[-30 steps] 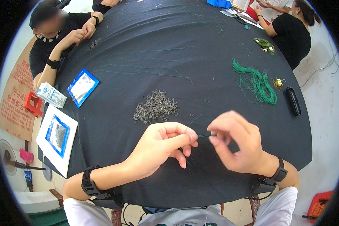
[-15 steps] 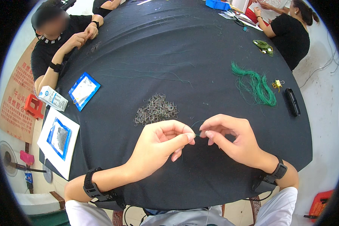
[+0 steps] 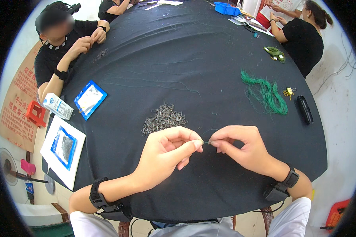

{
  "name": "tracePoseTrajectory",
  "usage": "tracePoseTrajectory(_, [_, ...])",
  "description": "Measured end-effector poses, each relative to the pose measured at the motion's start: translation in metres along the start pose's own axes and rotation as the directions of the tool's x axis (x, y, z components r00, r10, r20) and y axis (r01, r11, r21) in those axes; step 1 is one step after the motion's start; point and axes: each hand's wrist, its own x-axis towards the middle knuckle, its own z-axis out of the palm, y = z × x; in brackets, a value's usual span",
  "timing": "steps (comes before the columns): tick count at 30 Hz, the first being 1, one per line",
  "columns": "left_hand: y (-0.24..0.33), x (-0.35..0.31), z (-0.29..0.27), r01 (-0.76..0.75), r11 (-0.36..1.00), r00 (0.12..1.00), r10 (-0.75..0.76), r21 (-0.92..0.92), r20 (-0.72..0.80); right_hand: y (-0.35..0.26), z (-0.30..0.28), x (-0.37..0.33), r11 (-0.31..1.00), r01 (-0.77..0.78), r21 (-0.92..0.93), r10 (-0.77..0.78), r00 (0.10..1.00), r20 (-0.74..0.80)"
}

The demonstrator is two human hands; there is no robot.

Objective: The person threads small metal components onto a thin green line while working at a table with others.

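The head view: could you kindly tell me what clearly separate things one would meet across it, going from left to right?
Carton → upper blue packet → left hand → held thread → right hand → yellow clip → black case.

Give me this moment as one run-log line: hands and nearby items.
left hand: pinching green thread | right hand: pinching same thread | beyond left hand: metal hook pile | far right: green strand bundle

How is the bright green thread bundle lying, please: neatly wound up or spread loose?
Spread loose: the bright green thread bundle lies in a wavy swath on the black cloth, straggling out at its edges.
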Motion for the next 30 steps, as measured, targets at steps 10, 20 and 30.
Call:
tracePoseTrajectory(10, [-0.003,0.0,0.006,-0.175,0.978,0.98,0.185,0.117,-0.077,-0.005,0.009,-0.003,0.803,0.413,-0.43,-0.417,0.905,0.091])
tracePoseTrajectory(20, [-0.006,0.005,0.002,-0.556,0.489,0.746,0.651,0.672,0.143,-0.011,0.012,-0.007,0.761,0.439,-0.477,-0.433,0.892,0.13])
tracePoseTrajectory(30, [-0.005,0.006,0.002,-0.62,0.378,0.682,0.692,0.688,0.234,-0.009,0.012,-0.008,0.76,0.42,-0.497,-0.421,0.9,0.117])
